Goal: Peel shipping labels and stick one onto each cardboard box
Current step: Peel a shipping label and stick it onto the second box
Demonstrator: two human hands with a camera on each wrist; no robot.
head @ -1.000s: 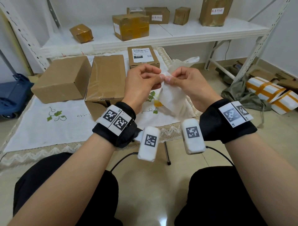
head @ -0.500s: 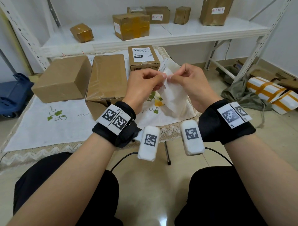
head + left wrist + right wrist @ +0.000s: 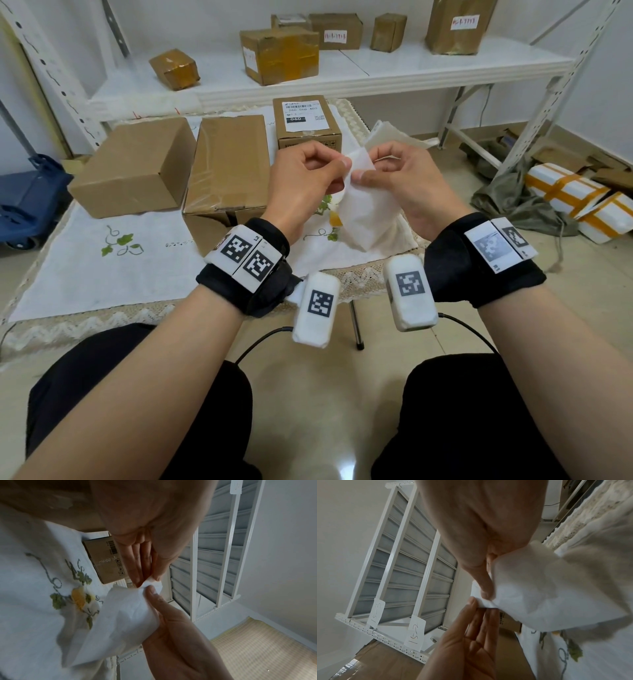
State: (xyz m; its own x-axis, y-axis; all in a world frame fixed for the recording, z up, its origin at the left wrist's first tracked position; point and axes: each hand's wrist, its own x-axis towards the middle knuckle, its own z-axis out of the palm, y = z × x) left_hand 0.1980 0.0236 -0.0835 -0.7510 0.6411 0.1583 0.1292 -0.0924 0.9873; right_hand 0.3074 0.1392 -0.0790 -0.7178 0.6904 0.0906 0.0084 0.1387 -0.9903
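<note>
I hold a white label sheet [image 3: 368,214] in front of me above the table's near right edge. My left hand [image 3: 342,168] pinches its upper corner, and my right hand [image 3: 363,175] pinches the same corner from the other side. A small flap [image 3: 359,160] stands up between the two pinches. The left wrist view shows my left hand [image 3: 147,580] and the sheet [image 3: 120,615]; the right wrist view shows my right hand [image 3: 486,596] and the sheet [image 3: 547,595]. A plain cardboard box [image 3: 133,164], a taped box [image 3: 229,164] and a small labelled box [image 3: 306,121] stand on the table.
An embroidered white cloth [image 3: 102,267] covers the low table. Behind it a white shelf [image 3: 376,73] carries several more boxes. A blue cart [image 3: 24,202] is on the left; taped white parcels [image 3: 579,202] and a grey bag lie on the floor to the right.
The pinching fingers have drawn slightly apart at the sheet's top corner, and a small flap now shows between them. The boxes have not moved.
</note>
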